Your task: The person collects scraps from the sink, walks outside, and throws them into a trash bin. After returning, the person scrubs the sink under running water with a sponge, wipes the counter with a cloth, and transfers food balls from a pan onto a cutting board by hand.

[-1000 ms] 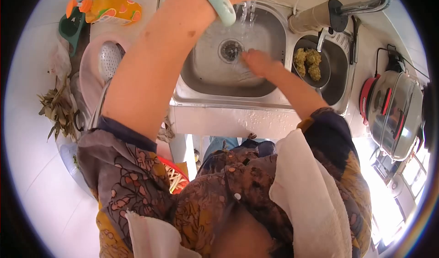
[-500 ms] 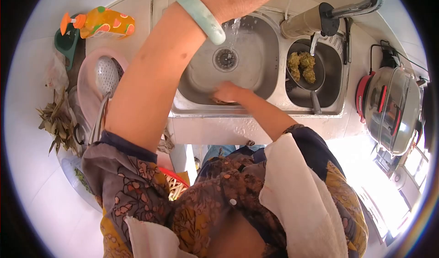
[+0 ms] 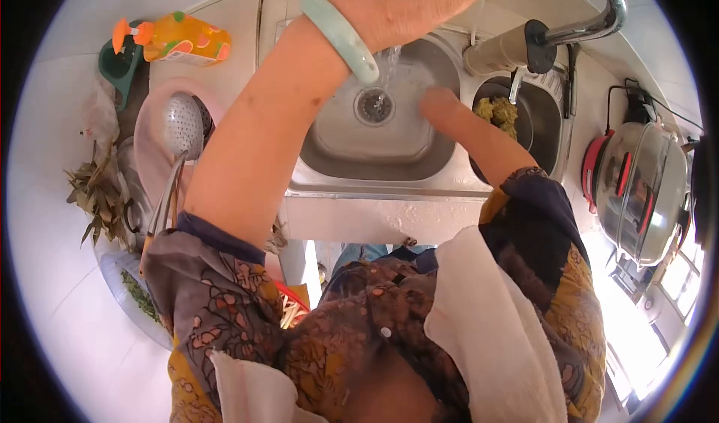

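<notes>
My left hand (image 3: 419, 7) reaches across the top edge of the view, a pale green bangle (image 3: 341, 37) round its wrist. Most of its fingers lie outside the picture, so any grip is hidden. Below it, a stream of water (image 3: 388, 67) falls into the larger steel sink basin (image 3: 374, 170) near the drain (image 3: 374, 106). My right hand (image 3: 442, 108) is over the right side of that basin, its fingers smeared by motion. Close to my right forearm, clumps of greenish-brown food (image 3: 497, 114) sit in a pan in the smaller basin (image 3: 553, 134), partly covered by the arm.
A curved chrome tap pipe (image 3: 599, 22) and a beige cylinder (image 3: 498, 50) stand behind the basins. On the left are an orange pump bottle (image 3: 187, 39), a pink basin (image 3: 153, 112), a slotted ladle (image 3: 183, 123) and dried leaves (image 3: 97, 194). A glass-lidded cooker (image 3: 640, 191) stands right.
My right hand has moved from the near edge of the larger basin up and to its right side. My left arm has shifted slightly right, and water still runs.
</notes>
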